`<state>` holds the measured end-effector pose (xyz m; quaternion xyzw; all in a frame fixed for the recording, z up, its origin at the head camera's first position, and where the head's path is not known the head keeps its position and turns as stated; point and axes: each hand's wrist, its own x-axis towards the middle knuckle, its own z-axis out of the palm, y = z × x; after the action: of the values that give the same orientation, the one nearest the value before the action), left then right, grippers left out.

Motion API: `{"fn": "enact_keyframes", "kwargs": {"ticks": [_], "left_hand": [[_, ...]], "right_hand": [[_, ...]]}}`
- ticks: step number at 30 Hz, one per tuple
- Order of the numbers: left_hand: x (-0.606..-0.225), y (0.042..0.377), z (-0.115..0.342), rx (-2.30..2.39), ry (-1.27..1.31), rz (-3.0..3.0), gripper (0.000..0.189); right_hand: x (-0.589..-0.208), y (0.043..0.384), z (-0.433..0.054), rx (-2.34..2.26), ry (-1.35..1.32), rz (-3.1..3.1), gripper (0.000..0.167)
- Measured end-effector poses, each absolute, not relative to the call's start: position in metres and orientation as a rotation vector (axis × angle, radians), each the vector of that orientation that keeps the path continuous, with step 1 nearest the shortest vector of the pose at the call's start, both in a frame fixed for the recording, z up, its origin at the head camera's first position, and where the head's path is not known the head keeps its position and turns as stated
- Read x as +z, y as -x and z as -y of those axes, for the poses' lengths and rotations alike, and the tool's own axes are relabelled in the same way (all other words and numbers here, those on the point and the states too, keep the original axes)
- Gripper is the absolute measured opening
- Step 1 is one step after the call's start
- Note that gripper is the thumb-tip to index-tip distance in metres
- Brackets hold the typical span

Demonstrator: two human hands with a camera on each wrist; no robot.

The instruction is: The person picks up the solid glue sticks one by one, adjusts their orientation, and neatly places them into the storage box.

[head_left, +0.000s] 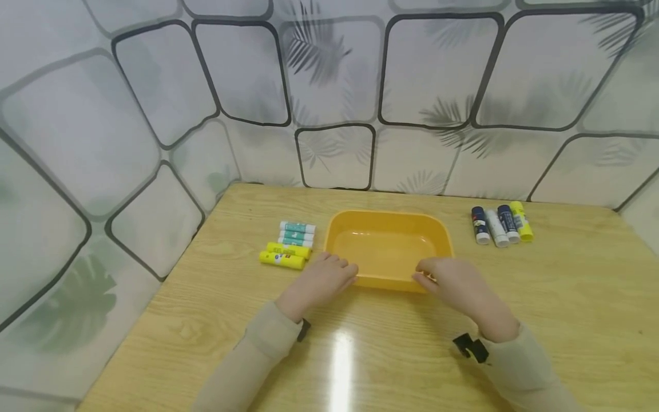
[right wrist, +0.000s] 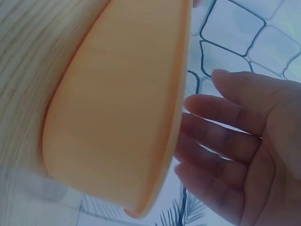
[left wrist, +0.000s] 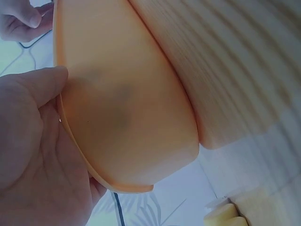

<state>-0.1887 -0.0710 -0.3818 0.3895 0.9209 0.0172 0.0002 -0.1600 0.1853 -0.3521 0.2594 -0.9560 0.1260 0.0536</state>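
Observation:
An orange-yellow plastic tray (head_left: 386, 281) stands upright on the wooden table, with nothing seen inside it. My left hand (head_left: 321, 280) holds its near rim at the left corner; in the left wrist view the thumb (left wrist: 49, 84) lies on the outer side and the fingers go over the rim. At the near right corner is my right hand (head_left: 460, 286). The right wrist view shows its loosely bent fingers (right wrist: 221, 134) at the rim of the tray (right wrist: 108, 103), with the thumb raised off it and no grip on the wall.
Left of the tray lie teal-and-white glue sticks (head_left: 297, 235) and two yellow glue sticks (head_left: 282, 260). To its right rest two navy glue sticks (head_left: 480, 225), a white one (head_left: 496, 228) and a yellow one (head_left: 521, 221). Patterned fabric (head_left: 334, 160) rises behind the table (head_left: 401, 355).

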Motion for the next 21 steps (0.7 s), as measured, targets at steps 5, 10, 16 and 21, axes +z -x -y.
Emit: {"fn": "enact_keyframes", "kwargs": {"ticks": [5, 10, 16, 21], "left_hand": [[-0.381, 0.188, 0.070, 0.048, -1.226, -2.890, 0.019], [-0.379, 0.188, 0.069, 0.046, -1.220, -2.885, 0.019], [-0.380, 0.189, 0.071, 0.033, -1.227, -2.890, 0.020], [-0.380, 0.188, 0.071, 0.030, -1.243, -2.889, 0.020]], "right_hand": [[-0.344, 0.161, -0.196, 0.424, -0.763, 2.836, 0.013], [-0.333, 0.163, -0.210, 0.472, -0.683, 2.793, 0.014], [-0.328, 0.169, -0.224, 0.497, -0.598, 2.635, 0.009], [-0.323, 0.177, -0.234, 0.523, -0.534, 2.613, 0.011]]}}
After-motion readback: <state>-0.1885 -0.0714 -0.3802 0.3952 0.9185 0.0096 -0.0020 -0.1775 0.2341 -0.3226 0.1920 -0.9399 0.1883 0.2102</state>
